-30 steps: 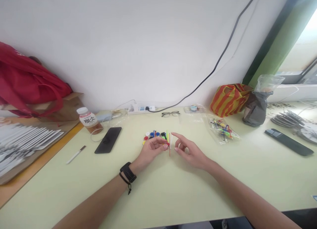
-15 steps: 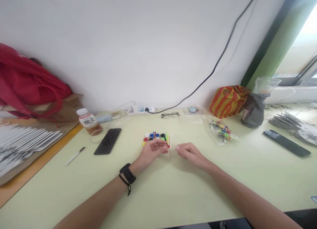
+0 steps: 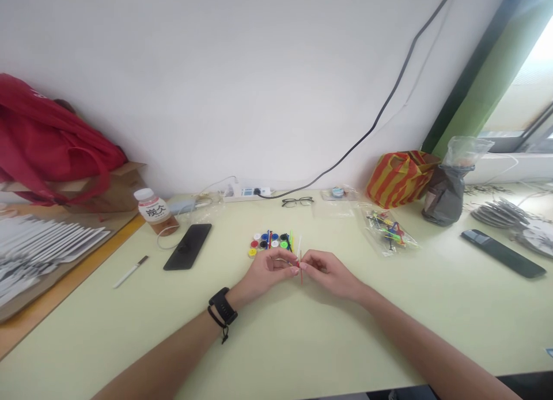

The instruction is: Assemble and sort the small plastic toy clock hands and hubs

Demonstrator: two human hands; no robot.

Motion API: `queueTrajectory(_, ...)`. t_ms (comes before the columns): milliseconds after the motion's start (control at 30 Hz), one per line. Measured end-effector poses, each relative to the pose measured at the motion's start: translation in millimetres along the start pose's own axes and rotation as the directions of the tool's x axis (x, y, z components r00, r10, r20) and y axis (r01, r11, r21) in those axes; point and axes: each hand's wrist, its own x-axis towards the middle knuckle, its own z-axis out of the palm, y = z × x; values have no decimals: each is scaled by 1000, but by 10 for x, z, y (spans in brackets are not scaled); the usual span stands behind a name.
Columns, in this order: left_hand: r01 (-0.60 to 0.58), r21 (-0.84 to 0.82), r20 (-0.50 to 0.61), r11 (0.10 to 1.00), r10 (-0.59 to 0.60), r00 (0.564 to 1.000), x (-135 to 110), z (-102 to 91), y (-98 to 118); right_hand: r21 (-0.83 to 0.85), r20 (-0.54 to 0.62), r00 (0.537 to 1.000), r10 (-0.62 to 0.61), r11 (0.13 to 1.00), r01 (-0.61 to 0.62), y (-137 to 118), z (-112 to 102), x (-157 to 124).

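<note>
My left hand, with a black watch at its wrist, pinches a thin red plastic piece between thumb and fingertips. From the other side, my right hand has its thumb and index finger closed at the same piece, so the fingertips of both hands nearly meet. Whether a second small part is between the right fingers is hidden. Just beyond the left hand lie several small round coloured pieces, in white, red, blue, black, green and yellow. Thin coloured sticks lie beside them, close to the fingers.
On the left are a black phone, a pen and a drink bottle. Glasses and a power strip sit by the wall. To the right are a clear bag of coloured parts and a dark flat device.
My right hand has moved left to meet the left hand at the red piece. The left hand has shifted slightly right and nearer to me, with the red piece in it.
</note>
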Motion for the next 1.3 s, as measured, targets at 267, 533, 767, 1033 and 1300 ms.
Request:
queueTrajectory(267, -17, 35, 42, 999, 15, 999, -43, 25, 2, 25, 52, 999, 3, 1000, -4, -9, -17, -16)
queueTrajectory(533, -204, 622, -50, 756, 299, 953, -88, 36, 34, -108, -13, 1000, 7, 994, -8, -9, -68, -16)
queueTrajectory(767, -196, 843, -38, 500, 420, 907, -5, -122, 2, -656, -296, 955, -24, 731, -185, 101, -342, -8)
queueTrajectory(1033, -205, 862, 10, 464, 390, 921, -7, -142, -26, -798, -438, 897, 60, 433, -418, 286, -740, 4)
queueTrajectory(1300, -200, 843, -11, 499, 388, 922, -7, -114, -47, -812, -483, 876, -22, 386, -438, 381, -772, 29)
